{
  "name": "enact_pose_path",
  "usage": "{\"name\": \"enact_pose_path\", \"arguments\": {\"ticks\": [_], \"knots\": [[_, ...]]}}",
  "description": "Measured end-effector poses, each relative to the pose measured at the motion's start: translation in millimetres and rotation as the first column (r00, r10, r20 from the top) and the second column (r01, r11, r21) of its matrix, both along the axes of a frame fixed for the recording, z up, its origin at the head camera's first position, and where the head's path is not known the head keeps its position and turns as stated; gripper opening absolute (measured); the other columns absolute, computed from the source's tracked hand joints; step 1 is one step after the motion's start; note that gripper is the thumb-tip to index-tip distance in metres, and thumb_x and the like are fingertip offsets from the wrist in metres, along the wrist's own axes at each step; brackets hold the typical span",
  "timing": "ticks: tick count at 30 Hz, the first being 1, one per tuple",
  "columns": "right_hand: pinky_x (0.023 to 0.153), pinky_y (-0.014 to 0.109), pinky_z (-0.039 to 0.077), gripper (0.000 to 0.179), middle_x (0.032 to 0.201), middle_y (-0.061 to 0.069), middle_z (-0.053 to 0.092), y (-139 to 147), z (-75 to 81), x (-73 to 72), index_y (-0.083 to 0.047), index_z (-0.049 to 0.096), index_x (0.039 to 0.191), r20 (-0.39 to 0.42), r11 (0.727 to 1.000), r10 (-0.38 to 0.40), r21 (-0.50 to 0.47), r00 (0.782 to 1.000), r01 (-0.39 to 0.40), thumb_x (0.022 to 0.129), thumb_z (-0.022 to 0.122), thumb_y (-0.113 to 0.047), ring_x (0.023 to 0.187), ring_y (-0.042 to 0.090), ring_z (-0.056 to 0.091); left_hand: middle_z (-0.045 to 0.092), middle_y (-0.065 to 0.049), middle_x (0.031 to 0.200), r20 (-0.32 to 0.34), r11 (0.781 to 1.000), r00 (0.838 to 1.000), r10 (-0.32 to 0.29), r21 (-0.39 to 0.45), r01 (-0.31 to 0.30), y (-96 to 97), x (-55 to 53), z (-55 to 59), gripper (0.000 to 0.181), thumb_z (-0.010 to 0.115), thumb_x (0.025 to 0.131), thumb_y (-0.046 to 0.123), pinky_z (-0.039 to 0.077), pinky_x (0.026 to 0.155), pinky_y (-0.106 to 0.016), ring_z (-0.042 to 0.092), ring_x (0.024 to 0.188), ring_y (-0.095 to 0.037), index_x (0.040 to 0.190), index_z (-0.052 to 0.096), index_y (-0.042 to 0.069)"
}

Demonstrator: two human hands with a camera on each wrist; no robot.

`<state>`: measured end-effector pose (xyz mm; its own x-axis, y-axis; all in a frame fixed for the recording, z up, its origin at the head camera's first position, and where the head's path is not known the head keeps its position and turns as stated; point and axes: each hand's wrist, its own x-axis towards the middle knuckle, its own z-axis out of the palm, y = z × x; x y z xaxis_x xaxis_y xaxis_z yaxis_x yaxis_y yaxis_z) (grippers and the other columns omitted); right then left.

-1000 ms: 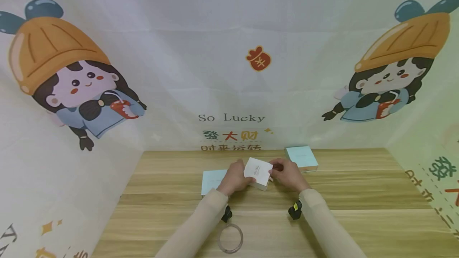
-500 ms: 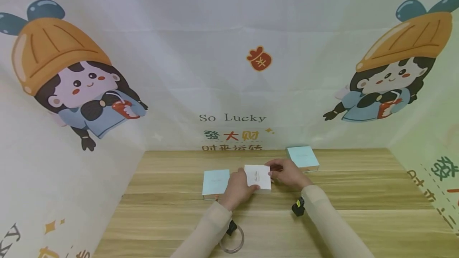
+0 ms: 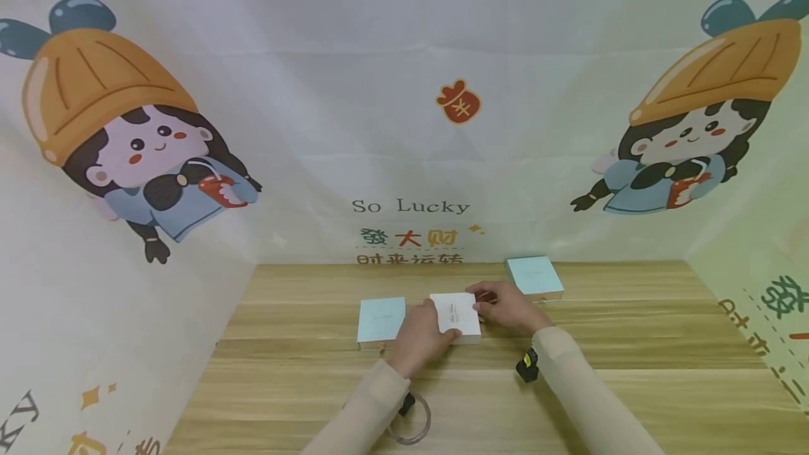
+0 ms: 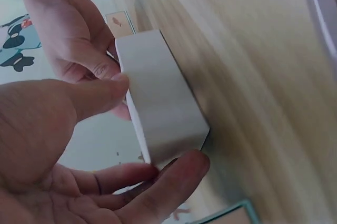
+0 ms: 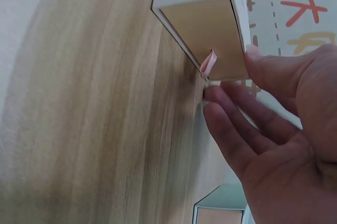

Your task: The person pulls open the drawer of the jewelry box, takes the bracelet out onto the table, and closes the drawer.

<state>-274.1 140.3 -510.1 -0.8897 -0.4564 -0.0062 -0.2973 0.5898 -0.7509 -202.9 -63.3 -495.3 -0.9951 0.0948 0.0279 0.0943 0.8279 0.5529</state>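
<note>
A small white drawer box [image 3: 456, 316] with printed lettering lies flat on the wooden table between both hands. My left hand [image 3: 422, 332] grips its left side, with the thumb along the top edge and the fingers around a corner in the left wrist view. At the far right corner, my right hand [image 3: 508, 306] holds the box between thumb and fingers. In the right wrist view, a pink ribbon tab [image 5: 209, 64] sticks out of the tan drawer front [image 5: 208, 32], close to the right fingertips. The drawer is shut.
A pale blue box [image 3: 381, 321] sits just left of the left hand. Another pale blue box [image 3: 535, 277] stands at the back right. A translucent bangle [image 3: 425, 434] lies near the front, partly under the left forearm. Printed cloth [image 3: 404, 125] walls enclose the table.
The white box has turned from a slant to nearly square and come slightly nearer and down to the table. Both hands have moved with it, keeping hold.
</note>
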Motion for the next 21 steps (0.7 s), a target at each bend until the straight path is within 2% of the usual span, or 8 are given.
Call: {"name": "enact_pose_path", "arguments": {"ticks": [4, 6, 8, 11, 15, 21], "knots": [[0.098, 0.05, 0.056, 0.037, 0.126, 0.02, 0.069, -2, 3.7, 5.1, 0.0, 0.062, 0.136, -0.003, 0.999, -0.03, 0.02, 1.0, 0.03, 0.101, 0.063, -0.012, 0.115, 0.035, 0.067, 0.064, -0.016, 0.084, -0.042, 0.996, 0.999, -0.027, -0.087, 0.024, -3.2, -3.0, 5.2, 0.053, 0.084, 0.085, 0.035, 0.052, 0.06, -0.038, 0.059, 0.069, -0.023, 0.103, 0.063, -0.009], [0.097, 0.049, 0.056, 0.038, 0.126, 0.02, 0.069, -3, 4.8, 7.5, 0.001, 0.061, 0.136, -0.007, 0.999, -0.043, 0.021, 0.999, 0.043, 0.101, 0.064, -0.014, 0.114, 0.035, 0.067, 0.063, -0.016, 0.086, -0.057, 0.992, 0.998, -0.035, -0.124, 0.028, -5.1, -5.5, 8.8, 0.052, 0.083, 0.085, 0.039, 0.053, 0.06, -0.037, 0.06, 0.069, -0.023, 0.1, 0.065, -0.007], [0.096, 0.049, 0.057, 0.04, 0.126, 0.02, 0.069, -2, 5.5, 9.6, 0.002, 0.06, 0.137, -0.003, 0.998, -0.066, 0.008, 0.998, 0.066, 0.101, 0.064, -0.016, 0.114, 0.036, 0.067, 0.064, -0.017, 0.091, -0.062, 0.987, 0.997, -0.045, -0.156, 0.035, -7.4, -8.6, 12.6, 0.055, 0.082, 0.086, 0.043, 0.055, 0.062, -0.039, 0.062, 0.073, -0.026, 0.102, 0.065, -0.006], [0.093, 0.048, 0.058, 0.041, 0.124, 0.019, 0.07, 1, 6.0, 11.9, 0.001, 0.059, 0.137, 0.011, 0.995, -0.103, -0.009, 0.995, 0.103, 0.102, 0.064, -0.019, 0.113, 0.037, 0.067, 0.064, -0.019, 0.107, -0.044, 0.982, 0.995, -0.084, -0.174, 0.075, -11.6, -14.2, 18.1, 0.063, 0.08, 0.086, 0.048, 0.059, 0.074, -0.043, 0.065, 0.091, -0.031, 0.116, 0.064, -0.005], [0.087, 0.04, 0.059, 0.041, 0.122, 0.015, 0.07, 5, 5.4, 14.3, -0.003, 0.062, 0.135, 0.117, 0.988, -0.145, -0.04, 0.983, 0.151, 0.103, 0.062, -0.029, 0.11, 0.029, 0.067, 0.059, -0.019, 0.129, 0.009, 0.973, 0.985, -0.171, -0.157, 0.171, -17.7, -21.3, 20.8, 0.073, 0.079, 0.086, 0.051, 0.056, 0.092, -0.047, 0.059, 0.116, -0.033, 0.135, 0.058, 0.0], [0.084, 0.038, 0.062, 0.047, 0.123, 0.021, 0.069, 8, 4.6, 19.2, 0.004, 0.058, 0.137, 0.329, 0.969, -0.142, -0.149, 0.934, 0.199, 0.106, 0.055, -0.032, 0.102, 0.025, 0.071, 0.05, -0.013, 0.145, 0.033, 0.936, 0.947, -0.318, -0.15, 0.32, -23.9, -29.3, 13.5, 0.087, 0.083, 0.081, 0.052, 0.051, 0.106, -0.047, 0.046, 0.135, -0.03, 0.149, 0.048, 0.009]]}}
